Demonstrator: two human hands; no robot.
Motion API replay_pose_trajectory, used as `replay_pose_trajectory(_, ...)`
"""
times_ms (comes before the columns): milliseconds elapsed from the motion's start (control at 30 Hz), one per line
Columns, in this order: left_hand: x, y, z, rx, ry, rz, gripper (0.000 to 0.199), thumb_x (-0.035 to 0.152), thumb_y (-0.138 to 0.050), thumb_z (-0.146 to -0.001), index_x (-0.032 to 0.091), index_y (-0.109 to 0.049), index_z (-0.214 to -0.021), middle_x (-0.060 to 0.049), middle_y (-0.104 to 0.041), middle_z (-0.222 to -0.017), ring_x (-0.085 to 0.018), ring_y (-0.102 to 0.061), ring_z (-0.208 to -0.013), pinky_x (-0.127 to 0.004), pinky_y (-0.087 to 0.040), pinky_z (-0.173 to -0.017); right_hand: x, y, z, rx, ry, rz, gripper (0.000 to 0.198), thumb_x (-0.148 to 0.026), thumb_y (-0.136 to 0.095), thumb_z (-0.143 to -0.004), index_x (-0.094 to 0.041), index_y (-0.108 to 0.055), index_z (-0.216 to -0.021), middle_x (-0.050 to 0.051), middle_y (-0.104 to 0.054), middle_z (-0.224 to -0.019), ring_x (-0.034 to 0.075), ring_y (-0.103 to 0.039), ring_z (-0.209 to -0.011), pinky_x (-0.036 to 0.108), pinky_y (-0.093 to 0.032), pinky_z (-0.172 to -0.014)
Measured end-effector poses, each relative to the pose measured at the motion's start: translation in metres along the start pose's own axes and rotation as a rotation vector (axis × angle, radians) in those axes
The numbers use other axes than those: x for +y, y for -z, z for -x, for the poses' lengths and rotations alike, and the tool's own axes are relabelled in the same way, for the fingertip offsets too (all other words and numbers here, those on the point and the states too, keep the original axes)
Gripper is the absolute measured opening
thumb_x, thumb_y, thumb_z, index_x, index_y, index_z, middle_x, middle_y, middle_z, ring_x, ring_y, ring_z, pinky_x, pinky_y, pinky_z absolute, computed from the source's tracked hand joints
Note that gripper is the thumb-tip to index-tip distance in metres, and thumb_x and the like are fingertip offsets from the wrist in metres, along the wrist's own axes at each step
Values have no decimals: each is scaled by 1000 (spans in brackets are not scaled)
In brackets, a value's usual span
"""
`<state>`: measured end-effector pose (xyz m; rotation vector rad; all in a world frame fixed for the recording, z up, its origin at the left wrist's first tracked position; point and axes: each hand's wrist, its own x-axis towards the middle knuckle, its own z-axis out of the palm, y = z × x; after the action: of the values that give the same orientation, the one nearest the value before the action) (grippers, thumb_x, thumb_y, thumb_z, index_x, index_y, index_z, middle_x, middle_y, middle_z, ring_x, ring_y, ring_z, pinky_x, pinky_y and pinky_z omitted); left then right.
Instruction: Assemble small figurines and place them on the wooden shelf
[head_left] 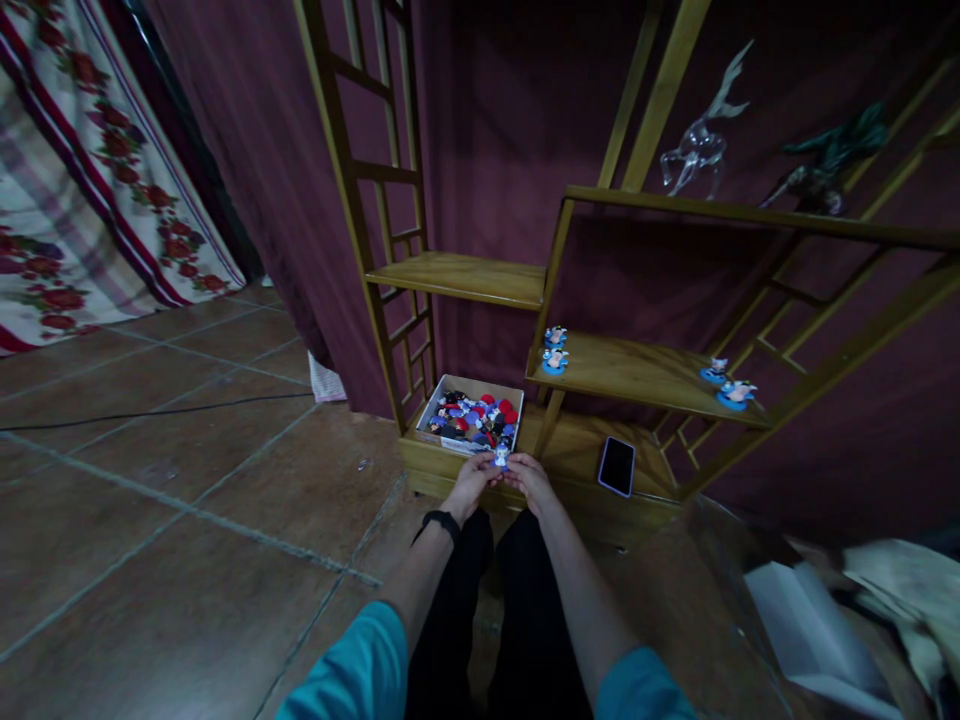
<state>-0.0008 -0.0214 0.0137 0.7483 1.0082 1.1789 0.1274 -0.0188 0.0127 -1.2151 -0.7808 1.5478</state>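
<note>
My left hand (pixel 474 478) and my right hand (pixel 531 478) meet in front of me, both closed on one small white and purple figurine (pixel 501 456). It is upright between my fingertips, just in front of the box's near edge. The white box (pixel 429 418) stands on the lowest shelf and holds many small figurines in red, purple, black and white. On the middle shelf, two figurines on blue bases (pixel 555 362) stand at the left end. Another pair of figurines (pixel 735 394) stands at its right end.
A phone (pixel 616 466) lies on the lowest shelf (pixel 574 455), right of my hands. The middle shelf (pixel 645 375) juts out above it. On the top shelf stand a clear deer figure (pixel 697 150) and a dark green statue (pixel 832 160). A cable (pixel 172 411) crosses the floor at left.
</note>
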Motion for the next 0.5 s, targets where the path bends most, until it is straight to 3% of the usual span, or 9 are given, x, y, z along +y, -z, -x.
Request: replay_pose_trajectory(500,1,7,-3,25,-25,-69,32,12,-74,-52,12,-61,-81,4,-54,-50,-8,-51,-45,-18,-36,-46,5,-8,-6,-9,-9,27,23,-29,-69,-55,-19,-57,-72,-1,-64,-63,11,-61,-57,22,-47,-58)
